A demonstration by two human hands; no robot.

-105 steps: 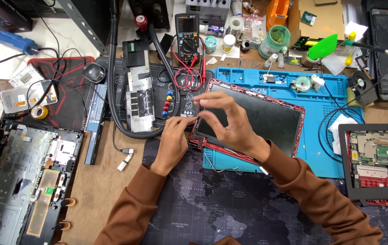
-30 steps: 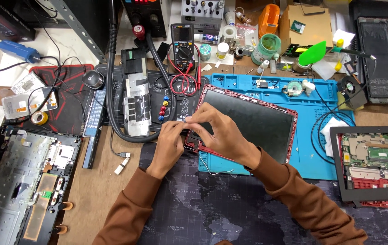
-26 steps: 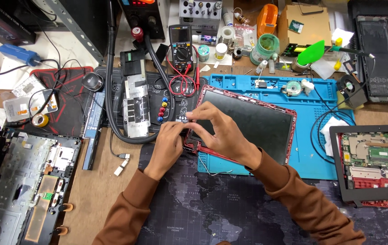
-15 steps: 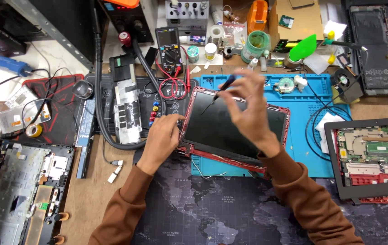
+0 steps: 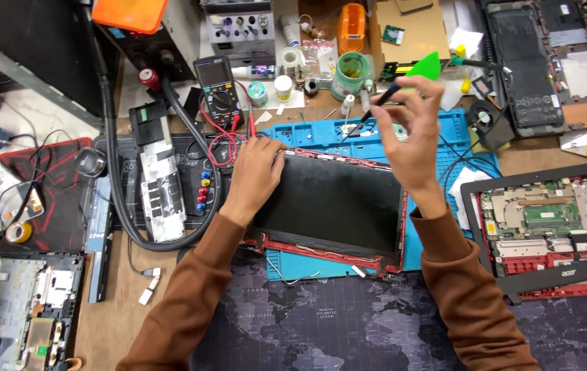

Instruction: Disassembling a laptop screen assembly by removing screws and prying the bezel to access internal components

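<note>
Since half a second ago the right hand (image 5: 410, 137) has lifted further off the screen panel (image 5: 328, 206), carrying the screwdriver (image 5: 369, 113) up over the blue mat (image 5: 444, 130). Nearest, the dark panel lies in its red frame on the table (image 5: 108, 323). The left hand (image 5: 256, 168) presses its left corner, fingers flat, grasping nothing; the right pinches the driver. Unsupported, the loosened panel could slide or flex and crack.

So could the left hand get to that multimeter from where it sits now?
Probably yes. The left hand rests on the top left corner of the dark screen panel, and the multimeter lies just beyond it. Only loose red and black leads lie between; nothing solid blocks the way.
</note>
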